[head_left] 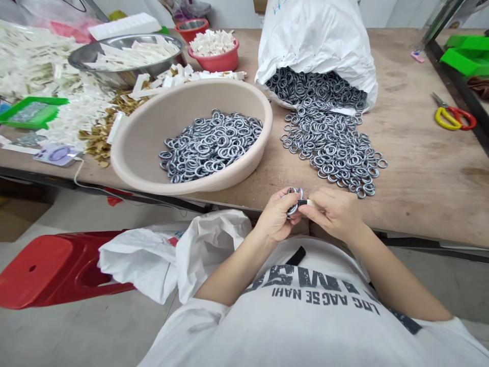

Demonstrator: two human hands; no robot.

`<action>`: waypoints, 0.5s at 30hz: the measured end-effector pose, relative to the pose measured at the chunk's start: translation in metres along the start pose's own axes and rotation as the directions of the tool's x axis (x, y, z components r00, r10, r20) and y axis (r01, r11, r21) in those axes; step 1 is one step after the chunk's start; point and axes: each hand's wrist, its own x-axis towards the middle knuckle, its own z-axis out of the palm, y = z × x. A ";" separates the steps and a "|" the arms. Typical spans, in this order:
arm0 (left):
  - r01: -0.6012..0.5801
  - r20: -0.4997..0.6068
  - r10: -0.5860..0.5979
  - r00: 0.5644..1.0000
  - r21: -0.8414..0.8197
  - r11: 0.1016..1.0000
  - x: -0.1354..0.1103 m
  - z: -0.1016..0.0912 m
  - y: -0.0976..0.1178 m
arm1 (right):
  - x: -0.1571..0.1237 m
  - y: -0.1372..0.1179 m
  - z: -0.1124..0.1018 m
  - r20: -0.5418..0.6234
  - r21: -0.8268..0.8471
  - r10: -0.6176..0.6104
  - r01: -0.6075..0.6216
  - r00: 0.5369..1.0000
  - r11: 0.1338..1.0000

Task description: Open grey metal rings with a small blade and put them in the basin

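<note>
While your left hand (275, 216) curls around a few grey rings (293, 209), your right hand (338, 210) pinches a small black and white piece (304, 202) close by them. Your fingers cover much of it, so you can't count the rings or tell if the piece goes through them. Both hands are near your tummy, at the front edge of the wooden table (420, 168). Just past your left hand sits a big beige tub (132, 132) with a heap of grey rings (217, 145) in it. Past your right hand, a loose pile of the same rings (340, 148) spills out of a white sack (317, 41). The top of the sack is cut off, and how deep the rings go inside is hidden. Behind the tub, a shiny metal bowl (118, 79) holds white strips, and a red bowl (219, 62) is full of little white bits. Another red bowl (186, 34) stands behind that one, and what it holds is hard to see. Far to the left, a green tray (55, 108) has tiny grey bits, too small to name. On the right lie scissors (454, 118), near green bins (464, 56) cut off by the edge.
</note>
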 end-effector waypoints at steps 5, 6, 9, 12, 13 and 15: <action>0.091 0.168 -0.101 0.981 0.069 0.993 -0.009 -0.001 0.000 | 0.010 0.023 -0.004 -0.073 0.181 0.323 -0.306 0.944 0.935; 0.065 0.155 -0.074 0.985 0.061 0.996 -0.009 -0.001 0.001 | 0.010 0.020 -0.002 -0.063 0.270 0.333 -0.305 0.941 0.913; -0.065 0.048 0.063 0.997 0.039 0.997 -0.007 0.003 0.002 | 0.007 -0.004 0.012 -0.026 0.538 0.239 -0.188 0.971 0.822; -0.249 -0.065 0.249 0.966 0.008 0.968 -0.007 0.014 0.009 | 0.015 -0.036 0.027 -0.133 0.612 0.279 -0.142 0.951 0.778; -0.319 -0.090 0.319 0.943 0.015 0.948 -0.007 0.018 0.016 | 0.023 -0.046 0.030 -0.180 0.617 0.303 -0.133 0.936 0.776; -0.479 -0.117 0.490 0.864 0.111 0.871 -0.006 0.022 0.041 | 0.054 -0.061 0.033 -0.265 0.614 0.305 -0.084 0.915 0.785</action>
